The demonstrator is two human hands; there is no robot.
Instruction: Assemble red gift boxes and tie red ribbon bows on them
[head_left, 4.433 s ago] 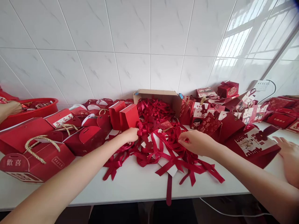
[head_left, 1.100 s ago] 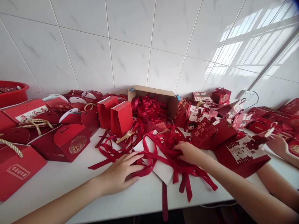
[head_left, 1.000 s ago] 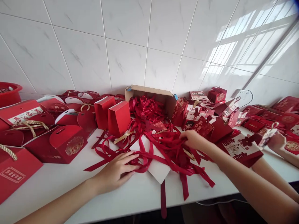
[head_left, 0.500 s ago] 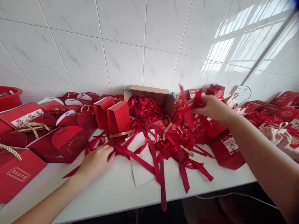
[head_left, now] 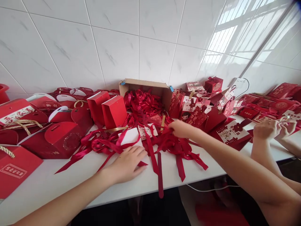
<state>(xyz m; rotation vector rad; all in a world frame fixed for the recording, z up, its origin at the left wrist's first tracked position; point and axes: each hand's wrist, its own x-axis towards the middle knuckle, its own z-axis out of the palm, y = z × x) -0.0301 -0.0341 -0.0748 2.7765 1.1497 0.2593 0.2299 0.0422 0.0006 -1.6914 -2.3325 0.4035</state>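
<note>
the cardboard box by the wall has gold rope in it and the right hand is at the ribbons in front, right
Wrong contents: the head view shows red ribbons in the cardboard box by the wall. The right hand is indeed at the ribbons in front.

head-worn view, facing forward, angled down

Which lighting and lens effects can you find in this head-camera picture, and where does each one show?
Head view: barred, window-like glare on the tiled wall, upper right; head view: grout lines fanning outward, likely wide-angle distortion; head view: soft sheen on the red ribbons; head view: deep shade beneath the white table, hiding much detail.
</note>
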